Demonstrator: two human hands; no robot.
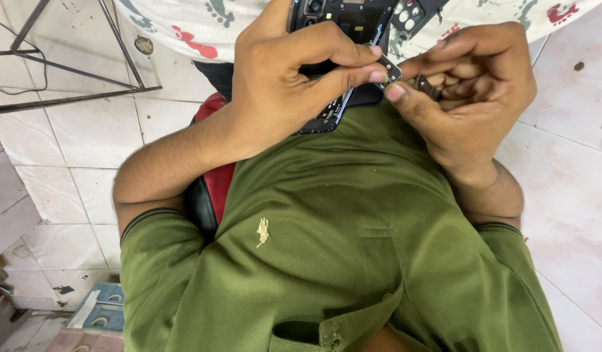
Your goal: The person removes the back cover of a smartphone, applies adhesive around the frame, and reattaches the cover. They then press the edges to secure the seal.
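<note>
Pinched between thumb and forefinger of the left hand (281, 85), in the upper middle of the frame, is a small dark camera part (390, 68), while an opened black phone (343, 39) is propped behind that hand. A small dark piece (426, 85) is gripped by the curled fingers of the right hand (477, 91), just beside it, above a green shirt (353, 248).

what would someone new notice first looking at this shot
First the two hands meeting at top centre: the left hand grips an opened black phone with its insides bare, while the right hand pinches a small metal part at its edge. Below them, a green polo shirt fills most of the frame.
</note>
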